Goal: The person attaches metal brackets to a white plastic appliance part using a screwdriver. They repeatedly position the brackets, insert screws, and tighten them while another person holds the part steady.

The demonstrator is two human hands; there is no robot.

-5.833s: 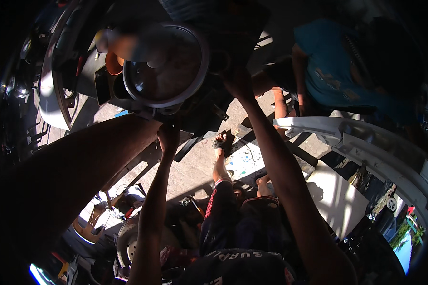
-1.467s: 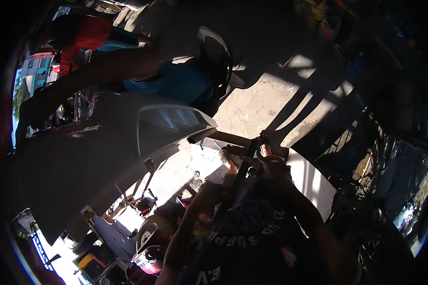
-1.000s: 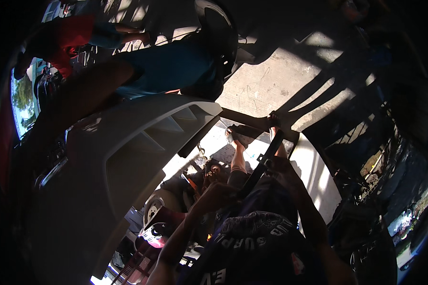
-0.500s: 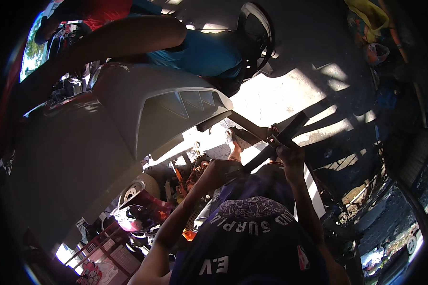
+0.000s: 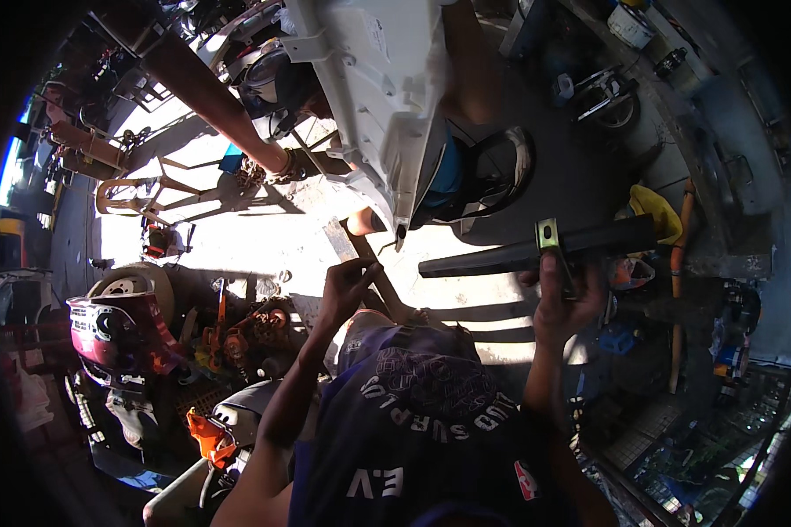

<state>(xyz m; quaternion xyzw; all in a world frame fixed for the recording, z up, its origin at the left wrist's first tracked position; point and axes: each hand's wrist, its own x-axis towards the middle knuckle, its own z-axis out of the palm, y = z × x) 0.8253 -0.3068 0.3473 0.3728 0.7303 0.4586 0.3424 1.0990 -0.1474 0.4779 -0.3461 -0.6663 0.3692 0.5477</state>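
Note:
My right hand point(image 5: 567, 303) is closed around a long black bar point(image 5: 479, 262) that lies level across the view, to the right of my body. A yellowish metal bracket point(image 5: 547, 235) with slots sits on the bar just above my thumb. My left hand point(image 5: 347, 285) is off the bar, its fingertips pinched together; whatever is between them is too small or dark to make out. Ahead of me a large pale vehicle body panel point(image 5: 382, 79) shows its ribbed inner side, its narrow end pointing down towards my left hand.
Another person's arm point(image 5: 215, 110) reaches in at upper left, beside the panel. A steering wheel point(image 5: 510, 171) is beyond the panel. A maroon fairing point(image 5: 119, 338), a tyre point(image 5: 136, 285) and orange machine parts point(image 5: 228, 338) lie to the left. An orange pole point(image 5: 677, 307) stands at right.
The pale panel has swung from the left to the middle and now shows its inner side. My left hand has let go of the black bar, which my right hand has carried rightward and levelled.

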